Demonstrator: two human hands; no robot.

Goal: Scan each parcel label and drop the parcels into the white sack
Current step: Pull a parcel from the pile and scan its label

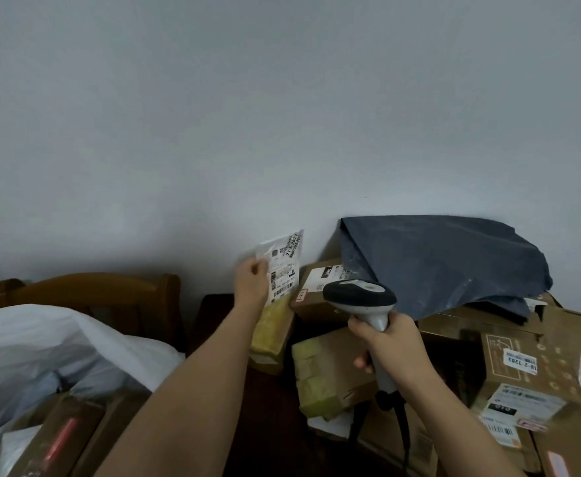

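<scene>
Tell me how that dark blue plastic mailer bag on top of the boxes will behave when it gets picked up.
The dark blue mailer bag will probably be floppy: its film is creased and folds over the cardboard boxes beneath. It is likely light for its size, since it lies slumped and fairly flat. The smooth plastic may be slippery, so a pinch on a fold seems safer than a flat palm.

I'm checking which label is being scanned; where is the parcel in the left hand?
The parcel is held upright at centre frame by the left hand, just left of the scanner in the right hand, in front of the wall.
</scene>
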